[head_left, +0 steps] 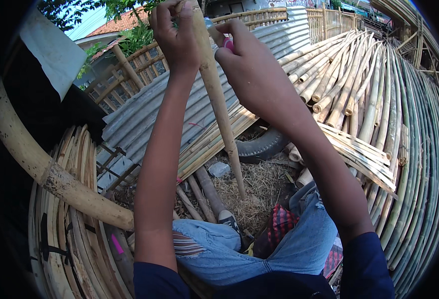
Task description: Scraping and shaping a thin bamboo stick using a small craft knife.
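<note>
Up at the top of the view, my left hand [177,40] is closed around the upper part of a bamboo pole [218,99]. The pole slants down between my arms, and its lower end reaches the straw-covered ground. Just right of the pole, my right hand [262,72] is closed with bent fingers on a small thing [228,45] that shows pink and whitish. My fingers hide most of it, so its kind cannot be made out. A pale, bluish part shows between that hand and the pole.
Long bamboo poles [349,84] lie stacked at the right, with split strips [359,154] across them. A tire [262,145] rests beyond the straw. Corrugated metal sheets [154,119] lean behind. A thick bamboo pole [65,182] crosses at left, above bundled bamboo strips [60,249].
</note>
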`<state>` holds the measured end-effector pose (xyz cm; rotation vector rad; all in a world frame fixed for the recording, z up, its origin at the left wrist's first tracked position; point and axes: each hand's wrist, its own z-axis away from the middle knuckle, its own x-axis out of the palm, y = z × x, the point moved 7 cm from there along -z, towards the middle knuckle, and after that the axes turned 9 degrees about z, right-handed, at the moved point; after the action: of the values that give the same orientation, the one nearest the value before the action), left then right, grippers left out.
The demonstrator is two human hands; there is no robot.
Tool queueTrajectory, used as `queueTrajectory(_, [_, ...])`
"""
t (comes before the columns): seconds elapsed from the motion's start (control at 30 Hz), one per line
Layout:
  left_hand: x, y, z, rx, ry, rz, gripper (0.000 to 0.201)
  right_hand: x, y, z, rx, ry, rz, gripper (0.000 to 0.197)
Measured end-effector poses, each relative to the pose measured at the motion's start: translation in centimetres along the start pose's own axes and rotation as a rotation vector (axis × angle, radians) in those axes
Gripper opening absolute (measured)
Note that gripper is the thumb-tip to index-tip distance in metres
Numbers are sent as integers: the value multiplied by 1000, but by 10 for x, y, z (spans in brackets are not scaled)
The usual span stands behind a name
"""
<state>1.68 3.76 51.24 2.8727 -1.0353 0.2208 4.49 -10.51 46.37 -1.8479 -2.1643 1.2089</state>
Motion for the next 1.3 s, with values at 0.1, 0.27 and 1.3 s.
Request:
queueTrajectory(0.1, [-2,1,-4,78,-10,2,18,28,15,10,80,-37,43,36])
queueTrajectory(0.27, [-7,2,-5,143,-20,-41,18,87,97,67,217,-333,36,37])
queueTrajectory(1.3, [-3,-6,-8,-71,-35,234,12,45,35,58,227,-39,-249,33])
